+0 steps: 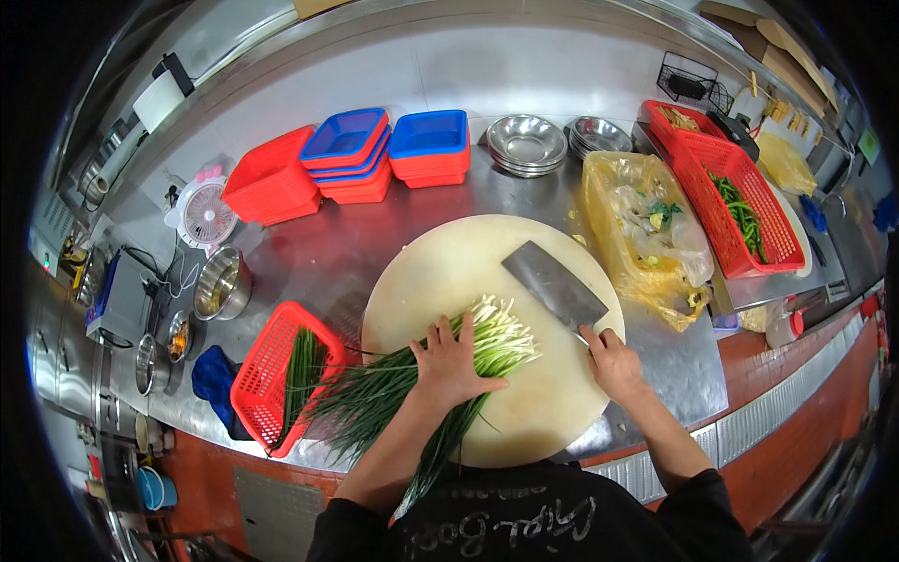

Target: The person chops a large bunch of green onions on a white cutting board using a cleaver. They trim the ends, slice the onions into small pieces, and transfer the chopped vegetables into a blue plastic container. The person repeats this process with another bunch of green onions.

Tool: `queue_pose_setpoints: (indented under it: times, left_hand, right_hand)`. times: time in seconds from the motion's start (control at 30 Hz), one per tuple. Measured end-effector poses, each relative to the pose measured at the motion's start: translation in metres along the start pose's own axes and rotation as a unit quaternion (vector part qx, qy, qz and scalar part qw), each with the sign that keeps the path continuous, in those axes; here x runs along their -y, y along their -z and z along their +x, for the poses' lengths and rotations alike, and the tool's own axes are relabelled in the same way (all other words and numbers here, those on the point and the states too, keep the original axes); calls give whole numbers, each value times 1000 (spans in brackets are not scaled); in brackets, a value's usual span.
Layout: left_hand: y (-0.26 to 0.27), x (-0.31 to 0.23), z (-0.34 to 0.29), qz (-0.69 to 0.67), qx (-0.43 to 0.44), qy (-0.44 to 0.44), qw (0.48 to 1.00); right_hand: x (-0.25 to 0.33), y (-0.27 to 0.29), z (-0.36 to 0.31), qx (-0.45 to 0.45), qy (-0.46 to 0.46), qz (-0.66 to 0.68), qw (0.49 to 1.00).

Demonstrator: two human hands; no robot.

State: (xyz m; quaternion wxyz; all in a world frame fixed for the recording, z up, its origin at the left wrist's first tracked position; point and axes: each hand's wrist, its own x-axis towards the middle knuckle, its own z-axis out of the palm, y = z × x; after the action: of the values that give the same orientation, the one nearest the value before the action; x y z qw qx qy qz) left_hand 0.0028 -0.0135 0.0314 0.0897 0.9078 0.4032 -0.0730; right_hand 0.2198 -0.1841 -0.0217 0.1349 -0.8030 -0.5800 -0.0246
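A thick bunch of green onions [375,398] lies across a round cutting board [449,258], white ends toward the middle and green tops hanging past the board's near left edge. My left hand [451,363] rests spread on top of the bunch, fingers apart. At the board's right side my right hand [613,361] grips the handle of a cleaver [557,284]. Its broad blade lies flat on the board, pointing away to the upper left, apart from the onions. Most of the handle is hidden in my fingers.
Left of the board, a red basket [248,389] holds more green stalks. Red and blue bins [351,140] and metal bowls [526,145] line the wall. On the right stand a yellow plastic bag [599,201] and a red basket of green peppers [796,248].
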Motion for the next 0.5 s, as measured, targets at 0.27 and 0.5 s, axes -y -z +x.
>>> queue_pose_setpoints:
  times: [0.27, 0.5]
  left_hand:
    - [-14, 0, 2, -1, 15, 11, 1000]
    - [-11, 2, -1, -26, 4, 6, 1000]
  right_hand:
    - [68, 9, 87, -27, 34, 251, 967]
    - [49, 11, 124, -132, 28, 233, 963]
